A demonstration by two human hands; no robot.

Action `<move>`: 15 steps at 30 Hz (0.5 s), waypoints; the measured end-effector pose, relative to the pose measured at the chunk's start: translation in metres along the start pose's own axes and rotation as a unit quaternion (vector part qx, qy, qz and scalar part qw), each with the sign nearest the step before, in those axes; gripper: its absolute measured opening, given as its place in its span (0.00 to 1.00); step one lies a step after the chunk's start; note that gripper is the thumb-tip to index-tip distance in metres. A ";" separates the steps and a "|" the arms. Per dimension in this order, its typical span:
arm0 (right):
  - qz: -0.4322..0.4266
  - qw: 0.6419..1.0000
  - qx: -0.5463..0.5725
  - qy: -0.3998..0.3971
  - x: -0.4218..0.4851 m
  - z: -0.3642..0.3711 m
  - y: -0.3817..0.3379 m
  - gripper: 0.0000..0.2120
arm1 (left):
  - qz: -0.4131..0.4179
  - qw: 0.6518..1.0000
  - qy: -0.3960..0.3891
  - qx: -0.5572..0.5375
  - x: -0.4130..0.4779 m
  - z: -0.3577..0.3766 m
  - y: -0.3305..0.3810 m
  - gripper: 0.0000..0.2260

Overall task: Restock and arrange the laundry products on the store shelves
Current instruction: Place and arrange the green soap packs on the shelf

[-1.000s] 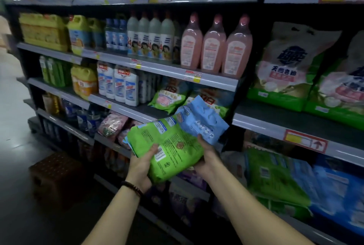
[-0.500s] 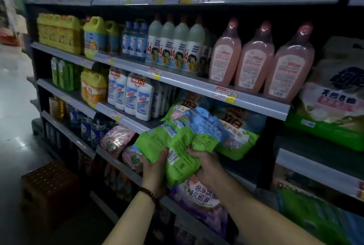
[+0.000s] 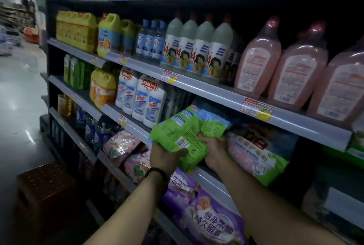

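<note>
— Where are the hands?
— Centre of the frame. The left hand (image 3: 167, 156) grips the green bag (image 3: 183, 132) at its lower edge, thumb across the front. The right hand (image 3: 215, 149) clasps its right side, with a blue pack (image 3: 211, 118) tucked behind.
— Any change from half a second ago?
— The bag is higher, its top nearer the shelf (image 3: 214, 183) opening beside the white bottles (image 3: 149, 103).

I carry a bag (image 3: 183, 134): lime green, pale blue top, white barcode patch. Stock: bottles (image 3: 258, 63), translucent pink, white labels; jugs (image 3: 109, 30), yellow; pouch (image 3: 183, 195), purple, white lettering. My wristband (image 3: 157, 173): black.
</note>
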State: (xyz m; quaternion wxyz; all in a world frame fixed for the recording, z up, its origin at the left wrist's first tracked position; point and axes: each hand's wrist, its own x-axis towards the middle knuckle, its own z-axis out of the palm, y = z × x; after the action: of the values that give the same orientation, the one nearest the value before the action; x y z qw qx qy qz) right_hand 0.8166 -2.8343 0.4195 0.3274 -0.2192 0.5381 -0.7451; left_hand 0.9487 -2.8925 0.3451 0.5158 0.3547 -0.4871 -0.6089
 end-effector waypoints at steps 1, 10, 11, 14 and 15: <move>-0.003 1.000 0.007 0.000 0.007 0.002 -0.001 0.18 | 0.021 0.999 -0.012 0.036 -0.001 0.002 0.004 0.36; -0.066 0.989 -0.131 0.035 0.064 -0.008 -0.023 0.07 | 0.067 0.867 -0.148 0.470 0.014 0.041 0.010 0.49; -0.063 0.988 -0.140 0.030 0.068 -0.010 -0.021 0.06 | 0.057 0.862 -0.148 0.482 0.013 0.047 0.011 0.47; -0.076 0.975 -0.197 0.074 0.072 -0.009 -0.013 0.14 | 0.043 0.854 -0.118 0.505 0.004 0.056 0.011 0.39; -0.086 0.961 -0.233 0.118 0.070 -0.006 -0.009 0.19 | 0.053 0.847 -0.109 0.518 0.001 0.056 0.011 0.38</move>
State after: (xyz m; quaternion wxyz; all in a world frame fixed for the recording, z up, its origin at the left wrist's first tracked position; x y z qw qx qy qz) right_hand 0.7621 -2.8793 0.4238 0.1361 -0.2454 0.7109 -0.6449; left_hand 0.8988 -2.8804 0.3708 0.2325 0.4756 -0.8025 -0.2752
